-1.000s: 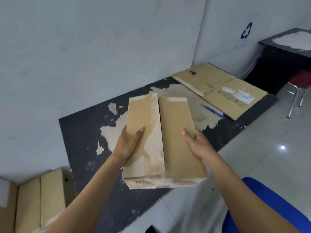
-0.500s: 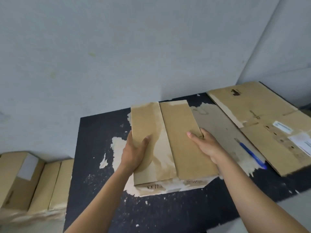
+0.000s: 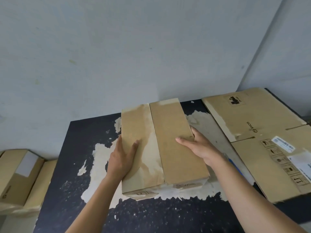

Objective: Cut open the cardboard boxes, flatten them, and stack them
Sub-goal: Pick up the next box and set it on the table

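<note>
Counted one closed box (image 3: 168, 140) resting on table (image 3: 80, 135) centre, two more boxes (image 3: 16, 175) low at left, flattened cardboard (image 3: 252, 118) at right | gripped box by both sides with left hand (image 3: 122, 158) and right hand (image 3: 200, 147), thumbs flat on top, fingers wrapped down the sides | reached forward with both forearms, converging on box.

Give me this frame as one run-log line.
phase: box held at table, flaps closed | left hand: grips box's left edge | right hand: grips its right edge | flattened cardboard: lying at table's right

Worn black table (image 3: 70, 148) bears closed box (image 3: 170, 132), flattened cardboard (image 3: 249, 118).
</note>
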